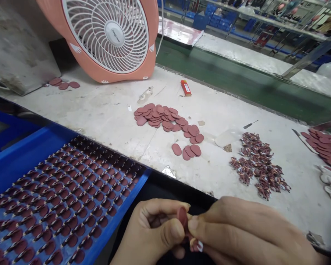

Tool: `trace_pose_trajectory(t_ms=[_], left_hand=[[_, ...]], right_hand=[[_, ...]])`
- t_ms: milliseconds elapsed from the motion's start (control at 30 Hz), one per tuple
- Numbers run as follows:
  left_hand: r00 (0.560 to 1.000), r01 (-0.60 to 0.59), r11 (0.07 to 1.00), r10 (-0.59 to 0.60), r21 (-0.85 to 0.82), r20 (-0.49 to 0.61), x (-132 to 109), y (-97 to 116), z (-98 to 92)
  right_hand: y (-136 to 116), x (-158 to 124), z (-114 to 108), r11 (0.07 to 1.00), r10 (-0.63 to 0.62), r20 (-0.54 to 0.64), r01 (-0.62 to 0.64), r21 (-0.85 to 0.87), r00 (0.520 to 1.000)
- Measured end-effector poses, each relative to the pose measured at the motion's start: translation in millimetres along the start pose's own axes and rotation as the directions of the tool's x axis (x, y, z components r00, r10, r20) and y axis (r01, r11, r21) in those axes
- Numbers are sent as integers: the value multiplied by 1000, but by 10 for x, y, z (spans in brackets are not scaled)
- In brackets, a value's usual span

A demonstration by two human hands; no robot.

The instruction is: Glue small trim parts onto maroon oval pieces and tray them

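Note:
At the table's front edge my two hands meet. Between the thumb and fingers of my left hand (157,230) is a dark red oval disc (182,216), standing on edge. My right hand (242,230) pinches a small brown figurine (193,243) with a pale, whitish part, pressed against the disc; fingers cover most of it. Beyond them lies a loose pile of the same red discs (165,117). A heap of small brown figurines (259,163) sits to the right, past my right hand.
A blue tray (143,180) at the left holds rows of figurines on discs. An orange fan (113,35) stands at the back. On the white table (105,110) lie a red lighter (185,88), a small thin tool (250,124) and more red discs (327,143) at the right.

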State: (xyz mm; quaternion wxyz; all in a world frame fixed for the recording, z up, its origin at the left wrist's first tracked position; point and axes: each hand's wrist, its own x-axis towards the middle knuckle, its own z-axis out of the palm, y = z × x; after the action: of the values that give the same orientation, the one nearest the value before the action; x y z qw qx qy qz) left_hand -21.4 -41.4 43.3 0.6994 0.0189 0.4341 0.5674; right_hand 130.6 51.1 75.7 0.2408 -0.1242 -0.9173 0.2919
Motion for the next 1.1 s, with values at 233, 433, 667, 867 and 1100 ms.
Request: trace_pose_trajectory(t_ms=[233, 433, 667, 867, 1100], left_hand=[[998, -43, 999, 42, -19, -50, 64, -88, -27], [996, -70, 997, 68, -38, -60, 63, -132, -54], [996, -52, 997, 47, -55, -74, 47, -109, -58], [1000, -22, 997, 22, -80, -2, 72, -110, -106], [984, 157, 948, -124, -278, 131, 201, -175, -289]], right_hand=[[3, 65, -54, 989, 115, 108, -124, 77, 987], [-13, 80, -57, 989, 91, 122, -104, 104, 988], [6, 96, -53, 990, 81, 146, -97, 107, 986], [-49, 124, -77, 996, 86, 170, -89, 8, 982], [-39, 123, -171, 989, 146, 68, -147, 16, 987]])
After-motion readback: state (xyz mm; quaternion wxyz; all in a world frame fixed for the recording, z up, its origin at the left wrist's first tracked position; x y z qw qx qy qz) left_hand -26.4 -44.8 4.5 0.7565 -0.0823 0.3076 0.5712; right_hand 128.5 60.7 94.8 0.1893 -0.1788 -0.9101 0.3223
